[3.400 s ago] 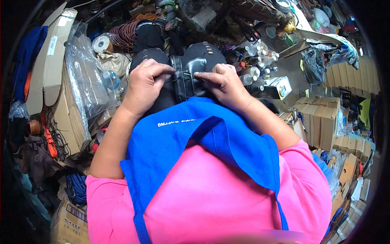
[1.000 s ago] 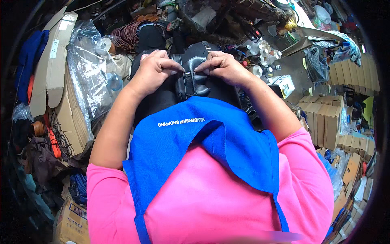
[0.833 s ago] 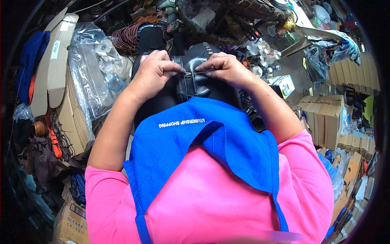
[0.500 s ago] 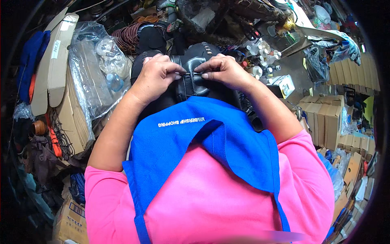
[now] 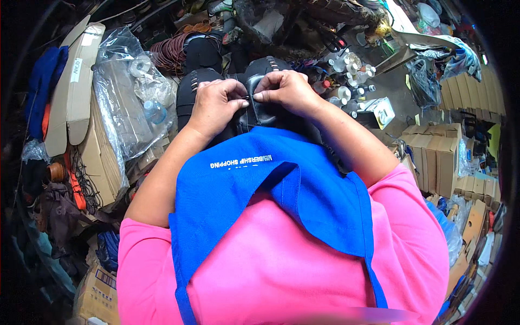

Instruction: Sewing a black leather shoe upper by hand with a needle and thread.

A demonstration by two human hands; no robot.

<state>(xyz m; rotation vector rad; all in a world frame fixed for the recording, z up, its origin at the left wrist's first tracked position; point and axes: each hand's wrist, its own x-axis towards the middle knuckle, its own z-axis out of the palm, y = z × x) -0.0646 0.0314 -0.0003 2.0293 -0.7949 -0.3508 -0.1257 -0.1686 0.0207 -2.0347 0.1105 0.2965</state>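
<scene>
A shiny black leather piece (image 5: 263,115) with a raised seam lies across my lap, just beyond the blue apron (image 5: 227,179). My left hand (image 5: 216,104) is closed in a pinch at its left side; something thin seems to be at the fingertips, too small to name. Against the raised seam, the thumb and forefinger of my right hand (image 5: 287,93) are pressed together on the leather. The two hands almost meet. On my knees, black coverings with light stitches (image 5: 273,64) show past the hands.
On the left, clear plastic sheeting (image 5: 116,92) and a bottle (image 5: 155,111) rest by cardboard (image 5: 81,81). Coiled brown cord (image 5: 169,51) lies ahead. To the right stand several small bottles (image 5: 352,76), a white box (image 5: 381,112) and stacked cardboard (image 5: 433,157).
My hands have come closer together. The right hand has moved left onto the raised seam, and the thin light line between the fingertips no longer shows.
</scene>
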